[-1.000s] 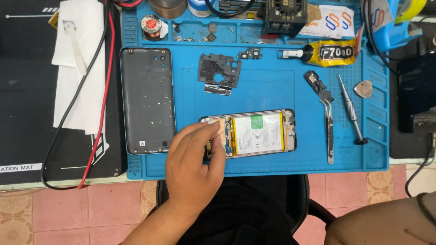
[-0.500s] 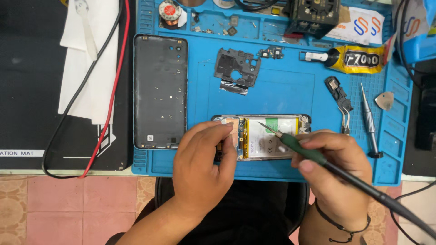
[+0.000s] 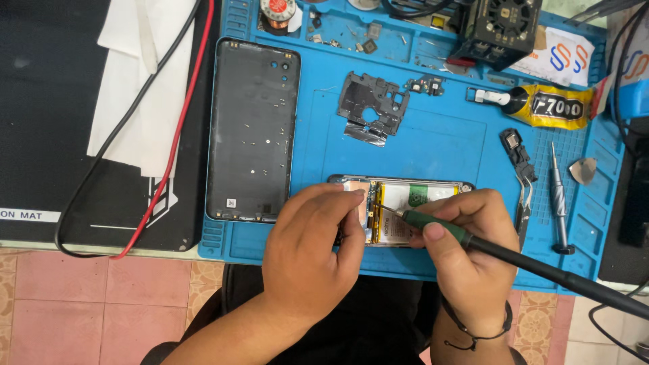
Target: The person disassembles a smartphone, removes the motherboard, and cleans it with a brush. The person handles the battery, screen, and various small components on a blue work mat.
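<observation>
On the blue silicone repair mat, a dark grey plastic phone back cover lies at about ten o'clock from the hands, its long axis running twelve to six. At twelve o'clock sits a black metal shield plate with a strip of silver foil, with a small dark circuit piece just beside it. At two o'clock lies a yellow and black glue tube with a white nozzle; at three o'clock rest steel tweezers, a slim grey screwdriver and a small grey triangular pick. A red wire and a black wire cross white paper on the black mat at nine o'clock.

The opened smartphone with a white and yellow battery exposed lies near the mat's six o'clock edge, its long axis running nine to three. Both hands cover much of its lower side and its left end.

The left hand rests curled over the phone's left end, fingertips pressing on the frame and holding it down. The right hand is closed in a pen grip around a soldering iron with a green grip and black handle, whose tip points toward ten o'clock and touches the board just left of the battery; its cable trails off toward four o'clock.
</observation>
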The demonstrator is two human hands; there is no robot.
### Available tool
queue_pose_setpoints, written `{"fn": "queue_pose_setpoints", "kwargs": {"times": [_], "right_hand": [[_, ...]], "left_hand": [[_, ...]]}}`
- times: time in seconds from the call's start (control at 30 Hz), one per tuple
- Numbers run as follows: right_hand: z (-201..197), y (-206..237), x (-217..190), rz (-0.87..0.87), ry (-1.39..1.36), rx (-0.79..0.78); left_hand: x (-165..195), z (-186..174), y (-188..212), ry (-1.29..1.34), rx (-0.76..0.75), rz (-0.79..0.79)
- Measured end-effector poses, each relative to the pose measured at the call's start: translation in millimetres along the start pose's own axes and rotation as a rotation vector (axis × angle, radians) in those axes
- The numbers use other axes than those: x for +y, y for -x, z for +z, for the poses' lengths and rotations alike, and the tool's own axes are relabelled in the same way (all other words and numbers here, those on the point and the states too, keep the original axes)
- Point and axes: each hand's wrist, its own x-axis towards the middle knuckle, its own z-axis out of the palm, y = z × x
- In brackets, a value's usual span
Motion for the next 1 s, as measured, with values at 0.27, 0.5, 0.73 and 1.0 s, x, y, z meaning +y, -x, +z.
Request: {"fn": "queue_pose_setpoints", "kwargs": {"times": [0.27, 0.5, 0.73, 1.0], "right_hand": [[3.9, 0.4, 1.9, -0.017, 0.047, -0.008], [6.6, 0.8, 2.4, -0.010, 0.062, -0.004], [6.6, 2.1, 3.4, -0.004, 0.063, 0.009], [6.4, 2.4, 2.8, -0.023, 0.068, -0.006]], "left_hand": [[-0.9, -3.0, 0.8, -0.006, -0.024, -0.032], [-1.3, -5.2, 1.7, 0.010, -0.037, -0.050], [-2.4, -4.3, 2.6, 0.012, -0.029, -0.032], [-2.7, -4.8, 2.9, 0.007, -0.055, -0.037]]}}
